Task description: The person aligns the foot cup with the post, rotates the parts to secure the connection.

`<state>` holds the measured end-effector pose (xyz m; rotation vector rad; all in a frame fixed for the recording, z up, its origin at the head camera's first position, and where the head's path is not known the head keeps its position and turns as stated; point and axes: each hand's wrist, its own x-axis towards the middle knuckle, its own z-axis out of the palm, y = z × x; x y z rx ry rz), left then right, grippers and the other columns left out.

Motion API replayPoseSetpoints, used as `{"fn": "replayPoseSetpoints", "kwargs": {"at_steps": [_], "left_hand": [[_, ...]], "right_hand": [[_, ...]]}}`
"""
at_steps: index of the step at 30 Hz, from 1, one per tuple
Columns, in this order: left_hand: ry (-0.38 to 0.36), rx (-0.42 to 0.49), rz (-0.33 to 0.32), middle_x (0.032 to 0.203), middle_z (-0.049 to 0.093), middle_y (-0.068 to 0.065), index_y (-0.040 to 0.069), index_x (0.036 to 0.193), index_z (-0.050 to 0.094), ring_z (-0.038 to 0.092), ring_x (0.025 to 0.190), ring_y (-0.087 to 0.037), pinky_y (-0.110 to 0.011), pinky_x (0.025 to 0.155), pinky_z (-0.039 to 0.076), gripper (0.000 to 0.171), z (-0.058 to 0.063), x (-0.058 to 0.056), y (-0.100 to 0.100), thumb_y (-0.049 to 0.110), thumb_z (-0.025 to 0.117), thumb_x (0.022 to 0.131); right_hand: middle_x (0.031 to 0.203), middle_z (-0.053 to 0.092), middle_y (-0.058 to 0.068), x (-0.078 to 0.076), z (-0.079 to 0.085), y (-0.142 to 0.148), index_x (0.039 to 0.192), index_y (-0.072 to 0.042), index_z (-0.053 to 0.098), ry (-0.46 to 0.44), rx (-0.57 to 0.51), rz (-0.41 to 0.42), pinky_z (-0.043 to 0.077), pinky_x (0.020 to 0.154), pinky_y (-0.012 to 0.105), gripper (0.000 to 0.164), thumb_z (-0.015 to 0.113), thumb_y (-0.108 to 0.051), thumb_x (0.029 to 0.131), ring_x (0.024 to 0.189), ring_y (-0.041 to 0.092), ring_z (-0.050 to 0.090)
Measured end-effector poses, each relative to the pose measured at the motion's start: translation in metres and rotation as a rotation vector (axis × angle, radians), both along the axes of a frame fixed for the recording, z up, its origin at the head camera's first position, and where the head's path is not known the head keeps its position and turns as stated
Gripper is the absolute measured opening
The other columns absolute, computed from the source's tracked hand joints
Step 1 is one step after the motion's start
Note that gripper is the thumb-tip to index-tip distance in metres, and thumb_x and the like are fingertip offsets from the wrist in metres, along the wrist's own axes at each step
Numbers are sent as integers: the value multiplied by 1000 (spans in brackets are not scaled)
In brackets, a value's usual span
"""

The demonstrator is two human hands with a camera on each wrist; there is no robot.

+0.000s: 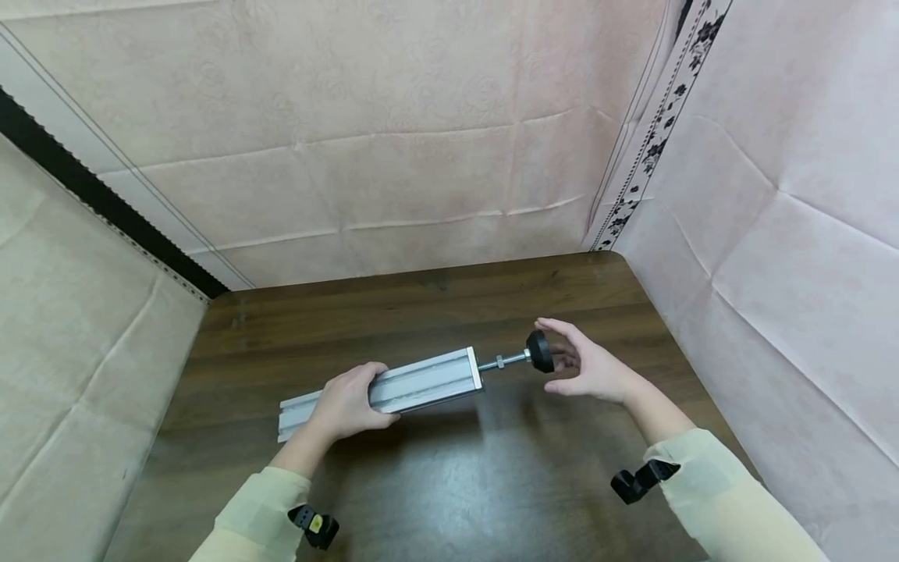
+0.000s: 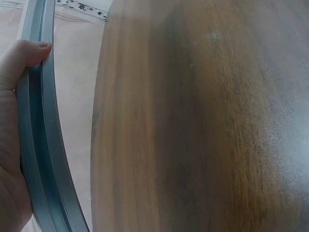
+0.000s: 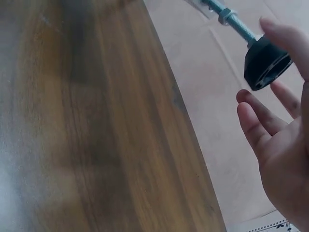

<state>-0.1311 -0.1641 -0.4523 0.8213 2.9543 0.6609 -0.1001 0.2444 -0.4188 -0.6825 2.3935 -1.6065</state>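
A silver slotted aluminium profile (image 1: 428, 381) is held above the table by my left hand (image 1: 349, 402), its fingers over the top and the thumb along the near side. The left wrist view shows that thumb across the grooved profile (image 2: 46, 121). From the profile's right end sticks a threaded leveling foot with a hex nut (image 1: 500, 362) on its rod and a black round base (image 1: 539, 351). My right hand (image 1: 590, 367) is spread around the base with fingers loosely bent. In the right wrist view, the fingers stand apart below the hollow underside of the black base (image 3: 268, 63).
The brown wood-grain table (image 1: 421, 312) lies beneath both hands. Pale patterned cloth (image 1: 421, 156) hangs behind its far edge and along both sides. Black wrist mounts (image 1: 642, 478) sit on both sleeves.
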Motion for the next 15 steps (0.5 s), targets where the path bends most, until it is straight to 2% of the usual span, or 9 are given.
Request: {"fn": "replayPoseSetpoints", "kwargs": {"at_steps": [5, 10, 15], "left_hand": [[-10, -3, -3, 104, 62, -2, 11, 115, 55, 56, 86, -16, -39, 75, 48, 68, -1, 0, 0, 47, 78, 63], [-17, 1, -5, 104, 62, -2, 11, 115, 56, 56, 86, -16, -39, 75, 48, 67, -1, 0, -1, 46, 79, 63], [-21, -2, -5, 104, 62, -2, 11, 115, 55, 56, 86, -16, -39, 76, 48, 67, 0, 1, 0, 46, 78, 63]], "right_hand": [[139, 36, 13, 1, 1, -3, 144, -16, 29, 49, 31, 23, 46, 80, 38, 84, 76, -4, 76, 114, 32, 50], [136, 36, 11, -1, 1, -5, 138, -11, 36, 113, 21, 40, 48, 78, 33, 73, 72, 4, 77, 105, 30, 53], [131, 40, 12, -1, 2, -5, 136, -7, 38, 89, 6, 33, 49, 75, 31, 69, 70, 7, 77, 100, 30, 54]]}}
